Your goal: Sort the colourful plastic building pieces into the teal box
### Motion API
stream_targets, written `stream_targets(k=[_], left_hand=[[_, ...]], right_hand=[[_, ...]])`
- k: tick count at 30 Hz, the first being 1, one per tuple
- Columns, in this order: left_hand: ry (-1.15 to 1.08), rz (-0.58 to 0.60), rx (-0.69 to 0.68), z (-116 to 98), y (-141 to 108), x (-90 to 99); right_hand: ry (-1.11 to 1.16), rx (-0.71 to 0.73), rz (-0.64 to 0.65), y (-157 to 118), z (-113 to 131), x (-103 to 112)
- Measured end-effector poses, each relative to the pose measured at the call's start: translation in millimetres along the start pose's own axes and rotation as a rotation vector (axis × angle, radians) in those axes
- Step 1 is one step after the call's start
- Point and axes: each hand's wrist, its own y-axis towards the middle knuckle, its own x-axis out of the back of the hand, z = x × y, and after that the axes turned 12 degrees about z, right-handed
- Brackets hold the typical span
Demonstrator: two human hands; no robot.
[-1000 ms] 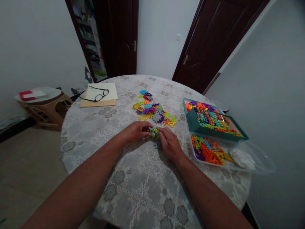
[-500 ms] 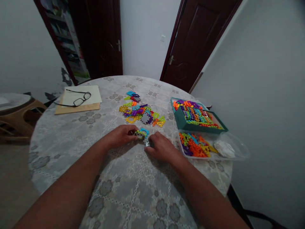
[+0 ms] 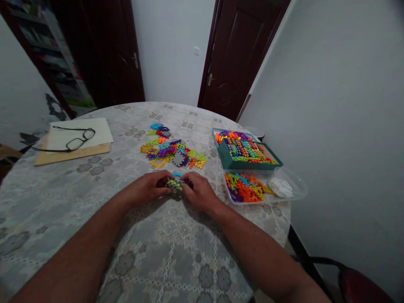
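Between my hands, low over the patterned tablecloth, is a small cluster of plastic building pieces (image 3: 175, 185), lime, grey and blue, with toothed edges. My left hand (image 3: 151, 185) grips its left side, thumb and fingers closed on it. From the right, my right hand (image 3: 199, 189) has its fingertips closed on the same cluster and partly covers it. How the pieces join is too small to make out. Just beyond my hands lies a loose pile of colourful toothed pieces (image 3: 170, 152).
At right, a clear plastic tray (image 3: 232, 201) holds orange, purple and green pieces. Behind it stands a green box (image 3: 224, 156) with rows of coloured parts. Black eyeglasses (image 3: 75, 144) lie on paper (image 3: 102, 126) and a board (image 3: 47, 158) at far left.
My hands have come closer together. The grey piece that was in my right hand, slightly apart, is now up against the cluster in my left. The camera view has turned to the right.
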Motion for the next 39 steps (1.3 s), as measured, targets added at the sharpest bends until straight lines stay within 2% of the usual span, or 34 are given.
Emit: stream_targets(k=[3,6,9,13,17,20,24,30,33,39], left_hand=[[-0.008,0.012,-0.023,0.6,0.1,-2.2],[0.076,0.005,-0.027,-1.6,-1.3,-2.3],[0.129,-0.026,0.006,-6.1,-4.7,-1.1],[0.161,-0.018,0.076,-11.4,-10.9,3.0],[0.186,0.001,0.098,-10.3,-13.4,6.4],[0.183,-0.001,0.095,-9.1,-13.2,6.2],[0.163,-0.014,0.089,-10.4,-11.7,3.4],[0.168,-0.090,0.041,-11.5,-3.6,-6.2],[0.192,-0.144,0.038,-12.5,0.5,-11.8],[0.217,-0.151,-0.025,-9.9,5.5,-16.2]], right_hand=[[0.020,0.082,0.016,-4.3,2.7,-3.8],[0.073,0.144,0.088,-7.0,1.3,-3.3],[0.100,0.138,0.097,-5.6,-5.1,-2.9],[-0.178,0.130,0.009,0.4,-17.8,-8.5],[-0.437,0.063,0.075,3.0,-24.2,-17.2],[-0.495,0.009,0.139,3.3,-21.6,-17.9],[-0.551,0.012,0.181,4.2,-15.8,-10.6],[-0.395,-0.012,0.072,2.5,-17.8,-4.2],[-0.299,-0.008,0.080,-0.1,-17.0,-5.2],[-0.162,0.040,0.095,-3.0,-5.4,-4.0]])
